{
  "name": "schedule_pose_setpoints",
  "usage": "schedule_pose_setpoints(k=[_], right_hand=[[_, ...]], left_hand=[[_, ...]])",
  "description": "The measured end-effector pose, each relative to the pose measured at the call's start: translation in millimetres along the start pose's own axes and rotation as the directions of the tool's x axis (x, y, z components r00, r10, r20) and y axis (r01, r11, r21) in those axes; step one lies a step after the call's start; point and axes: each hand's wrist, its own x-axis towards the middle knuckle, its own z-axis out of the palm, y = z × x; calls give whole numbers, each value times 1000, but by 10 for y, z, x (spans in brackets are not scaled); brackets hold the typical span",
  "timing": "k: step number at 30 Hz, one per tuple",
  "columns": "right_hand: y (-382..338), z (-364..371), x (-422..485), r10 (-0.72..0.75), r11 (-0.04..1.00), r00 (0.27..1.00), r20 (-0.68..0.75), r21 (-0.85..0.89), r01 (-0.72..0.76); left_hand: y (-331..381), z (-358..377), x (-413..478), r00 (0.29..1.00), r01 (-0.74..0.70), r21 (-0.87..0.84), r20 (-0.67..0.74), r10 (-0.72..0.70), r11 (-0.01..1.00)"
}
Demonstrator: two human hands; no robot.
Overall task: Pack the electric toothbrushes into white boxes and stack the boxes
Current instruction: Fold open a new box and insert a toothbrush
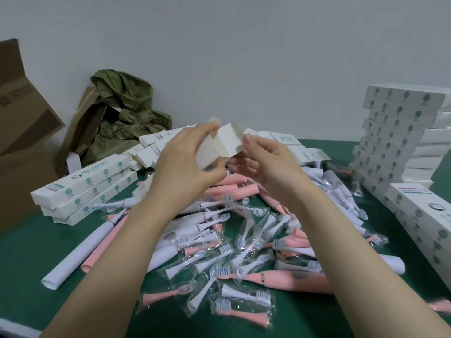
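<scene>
Where both hands meet above the heap, item one: a white cardboard box (227,142), long and rectangular, smooth matt card, with its end flaps open and the cream inside showing. Left hand (185,164): fingers curled round the body of the box, gripping it. Right hand (268,167): index fingertip and thumb pinching the open end flap. The box is held in the air, clear of the table.

Item two, directly beneath: a heap of electric toothbrushes (244,237). It holds smooth pink and white cylindrical plastic handles, mixed with bristled brush heads in crinkled clear plastic sleeves. Both forearms cross over it and hide part.

Item three, right: a tall stack of closed white boxes (395,137) printed with round green marks, leaning slightly. Lower and nearer lie more closed boxes (424,223). Left: a short stack of three boxes (85,189). Behind the hands: loose white boxes (156,142), lying overlapped.

Item four, back left: crumpled olive-green sheeting (127,111) over brown paper, beside brown corrugated cartons (24,118).

Surface: dark green table mat (36,252). Behind: plain pale grey wall (231,45).
</scene>
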Motion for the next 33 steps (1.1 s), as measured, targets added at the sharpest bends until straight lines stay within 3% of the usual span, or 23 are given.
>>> schedule_pose_setpoints(k=[2,3,5,7,12,15,18,20,24,27,29,31,33], right_hand=[[40,-26,91,41,994,995,-87,-100,-49],[89,-44,118,39,963,992,-123,-261,-70],[231,-70,128,29,744,994,-102,-662,-90],[389,-36,121,72,535,997,1,-844,-38],[677,320,247,132,338,951,281,-914,223],[842,538,331,155,293,911,381,-899,326],[979,637,414,169,178,905,391,-915,362],[1033,643,464,186,25,906,379,-924,381],[959,528,452,185,-146,941,284,-939,313],[616,302,375,42,-124,981,191,-973,195],[349,145,365,-109,-19,988,105,-994,104],[112,44,336,-283,190,958,-39,-982,16],[-85,-2,301,-380,476,896,-228,-879,-21]], left_hand=[[-91,-23,14,999,19,82,-34,-16,996],[-139,-32,10,998,42,107,-49,-36,993],[-238,-34,-17,991,112,132,-87,-101,985],[-326,-20,-56,977,189,159,-125,-170,969],[-423,44,-109,955,277,217,-169,-243,936],[-394,99,-110,957,274,189,-152,-248,943],[-358,134,-120,962,244,95,-150,-229,965],[-350,138,-125,965,218,45,-160,-208,975],[-376,75,-106,964,197,41,-187,-186,980],[-403,-3,-79,961,178,46,-223,-164,983],[-423,-45,-49,950,191,31,-258,-177,981],[-432,-55,-23,946,223,39,-251,-207,974],[-433,-19,0,953,255,86,-189,-236,963]])
